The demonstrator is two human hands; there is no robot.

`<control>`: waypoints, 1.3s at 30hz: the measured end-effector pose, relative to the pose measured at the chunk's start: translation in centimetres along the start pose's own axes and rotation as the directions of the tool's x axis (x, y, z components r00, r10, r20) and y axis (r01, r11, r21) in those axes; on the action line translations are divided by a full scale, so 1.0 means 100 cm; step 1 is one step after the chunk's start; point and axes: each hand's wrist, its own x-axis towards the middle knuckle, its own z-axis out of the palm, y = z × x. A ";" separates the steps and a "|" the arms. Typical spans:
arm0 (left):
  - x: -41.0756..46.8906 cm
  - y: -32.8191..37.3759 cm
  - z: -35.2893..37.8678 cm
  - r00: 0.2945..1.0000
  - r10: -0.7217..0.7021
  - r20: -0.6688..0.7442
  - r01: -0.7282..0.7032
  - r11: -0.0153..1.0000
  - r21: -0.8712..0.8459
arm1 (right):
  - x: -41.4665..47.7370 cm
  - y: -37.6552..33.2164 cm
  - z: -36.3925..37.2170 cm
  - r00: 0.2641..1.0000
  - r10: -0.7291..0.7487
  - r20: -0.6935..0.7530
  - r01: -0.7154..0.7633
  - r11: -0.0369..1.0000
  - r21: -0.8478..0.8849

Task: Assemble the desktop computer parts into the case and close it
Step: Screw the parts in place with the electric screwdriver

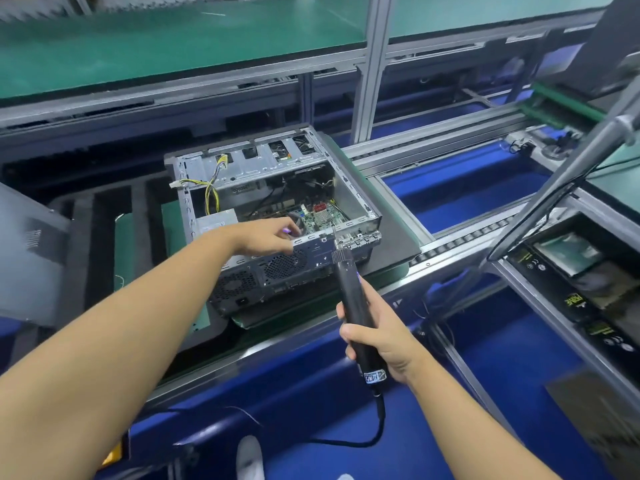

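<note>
An open desktop computer case (353,188) lies on its side on a dark pallet, its rear panel facing me. Inside show the green motherboard (320,214), a grey power supply (216,220) and yellow-black cables (211,188). My left hand (266,235) reaches over the case's near rim, fingers curled above the fan area; whether it holds anything I cannot tell. My right hand (379,336) grips a black electric screwdriver (349,296), whose tip touches the case's near top edge (335,237).
The grey side panel (27,258) leans at the left. A roller conveyor rail (460,242) runs right of the pallet. A grey pole (568,181) slants at the right above boxed parts (571,258). The screwdriver's black cord (374,434) hangs below. Green bench mats lie behind.
</note>
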 end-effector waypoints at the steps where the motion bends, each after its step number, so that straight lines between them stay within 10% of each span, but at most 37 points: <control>1: 0.001 -0.002 0.009 0.999 0.016 -0.049 -0.014 0.999 0.046 | 0.000 0.001 0.000 1.000 -0.001 -0.001 0.001 1.000 0.004; 9: 0.009 -0.007 0.047 0.849 0.084 -0.521 -0.018 0.991 0.132 | -0.006 0.007 0.000 1.000 -0.004 0.017 0.003 1.000 0.029; 39: 0.018 -0.004 0.067 0.712 0.129 -0.690 0.162 0.926 0.341 | -0.018 0.024 0.007 0.998 0.045 0.041 -0.044 0.998 -0.034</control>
